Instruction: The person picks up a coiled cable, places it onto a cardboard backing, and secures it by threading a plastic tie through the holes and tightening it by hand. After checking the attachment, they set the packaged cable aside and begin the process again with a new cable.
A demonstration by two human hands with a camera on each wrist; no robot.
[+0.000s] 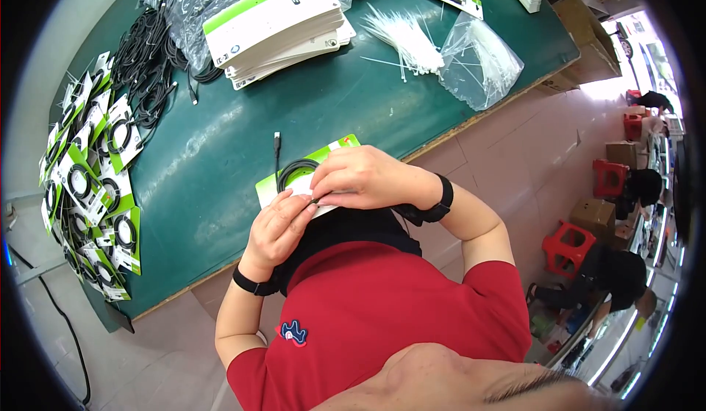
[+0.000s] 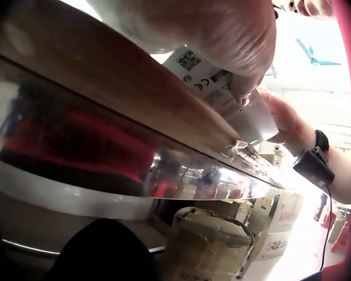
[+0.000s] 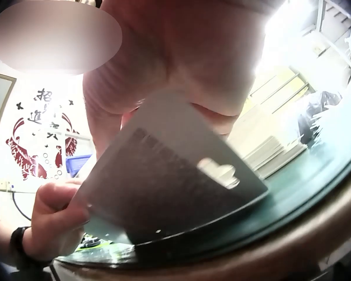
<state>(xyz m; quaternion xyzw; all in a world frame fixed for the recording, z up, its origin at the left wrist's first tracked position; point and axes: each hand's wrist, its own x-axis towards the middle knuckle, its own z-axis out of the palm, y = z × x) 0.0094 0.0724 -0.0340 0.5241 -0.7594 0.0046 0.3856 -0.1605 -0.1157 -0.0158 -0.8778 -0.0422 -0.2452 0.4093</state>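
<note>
A green and white card carries a coiled black cable at the table's near edge. One cable plug sticks out past the card's far side. My left hand pinches a small dark stretch of the cable at the card's near side. From the right, my right hand bends over the coil, its fingertips meeting the left ones on that spot. The right wrist view shows the card's back with a hang hole; printed marks show on the card in the left wrist view.
Finished-looking carded cables pile up at the left, beside loose black cables. A stack of cards stands at the back. White zip ties lie near a clear bag. Red stools and people are at the right.
</note>
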